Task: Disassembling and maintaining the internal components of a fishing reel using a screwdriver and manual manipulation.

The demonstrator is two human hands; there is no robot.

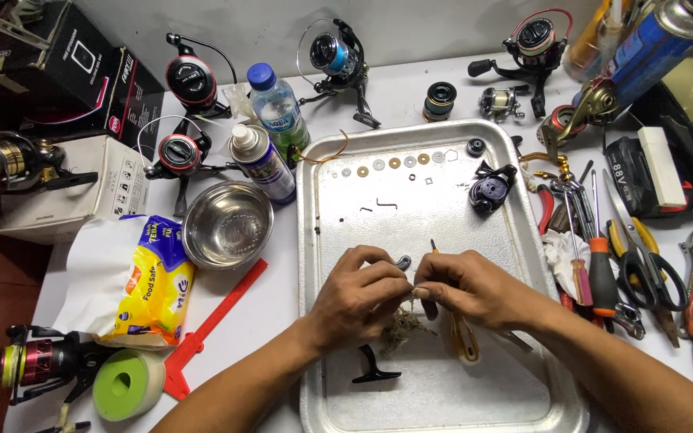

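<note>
Lower centre of frame: left hand [360, 295] and right hand [468, 287] together, fingertips pinched on a small metal part [404, 263] over the metal tray [443, 393]; black handle [373, 369] lies below.

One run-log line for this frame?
left hand: pinching small metal part | right hand: pinching same part | over tray | washers rowed at top

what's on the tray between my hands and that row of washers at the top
Head view: mostly bare tray between the hands and washers, only two small bent wire bits.
</note>
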